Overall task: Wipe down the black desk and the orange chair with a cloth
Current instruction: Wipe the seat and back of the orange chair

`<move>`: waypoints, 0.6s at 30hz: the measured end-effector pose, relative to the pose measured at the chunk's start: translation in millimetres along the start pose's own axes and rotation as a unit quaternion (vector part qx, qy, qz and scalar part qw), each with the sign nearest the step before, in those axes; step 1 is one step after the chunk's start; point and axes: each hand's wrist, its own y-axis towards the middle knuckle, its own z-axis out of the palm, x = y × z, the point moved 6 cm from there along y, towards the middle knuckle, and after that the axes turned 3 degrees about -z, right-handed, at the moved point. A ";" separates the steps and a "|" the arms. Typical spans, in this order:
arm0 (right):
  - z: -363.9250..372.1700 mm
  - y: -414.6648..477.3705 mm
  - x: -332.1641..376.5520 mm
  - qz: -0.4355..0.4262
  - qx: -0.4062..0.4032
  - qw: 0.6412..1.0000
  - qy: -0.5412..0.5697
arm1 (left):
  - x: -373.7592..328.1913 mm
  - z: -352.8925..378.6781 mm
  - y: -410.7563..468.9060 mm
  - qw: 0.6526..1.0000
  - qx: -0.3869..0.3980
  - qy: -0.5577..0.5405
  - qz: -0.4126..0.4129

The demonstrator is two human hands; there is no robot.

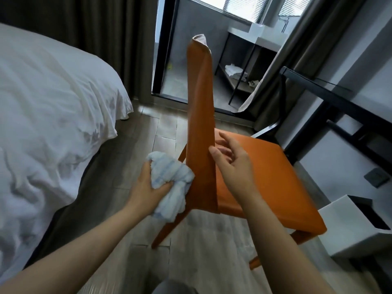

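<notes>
The orange chair (265,177) stands in the middle of the floor, its tall backrest (200,107) seen edge-on and its seat reaching toward the right. My left hand (148,185) grips a bunched pale blue cloth (174,183) and holds it against the outer face of the backrest, low down. My right hand (231,158) is on the seat side of the backrest, fingers loosely spread, thumb at the backrest's edge; whether it touches is unclear. The black desk (339,102) runs along the wall at the right, behind the chair.
A bed with white bedding (46,115) fills the left side. A white bin with a black liner (356,221) sits at the right by the chair's front corner. Beyond a glass door, a metal stand (239,66) holds towels. Wooden floor lies between bed and chair.
</notes>
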 end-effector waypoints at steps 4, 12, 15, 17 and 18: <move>9.7 24.4 33.2 -0.041 -0.057 0.997 0.011 | -52.8 -39.6 25.3 0.988 -0.084 -0.023 0.130; 15.6 17.4 38.0 -0.047 -0.112 0.993 -0.014 | -175.1 -67.6 64.5 0.964 -0.120 -0.088 0.218; 14.8 18.6 36.0 -0.045 -0.115 0.992 -0.016 | -196.5 -57.8 79.2 0.968 -0.070 -0.085 0.225; 13.7 19.2 36.2 -0.054 -0.122 0.991 -0.024 | -195.1 -47.2 87.7 0.969 -0.051 -0.101 0.217; 13.8 19.2 36.4 -0.057 -0.124 0.990 -0.027 | -191.0 -43.7 90.6 0.971 -0.048 -0.107 0.208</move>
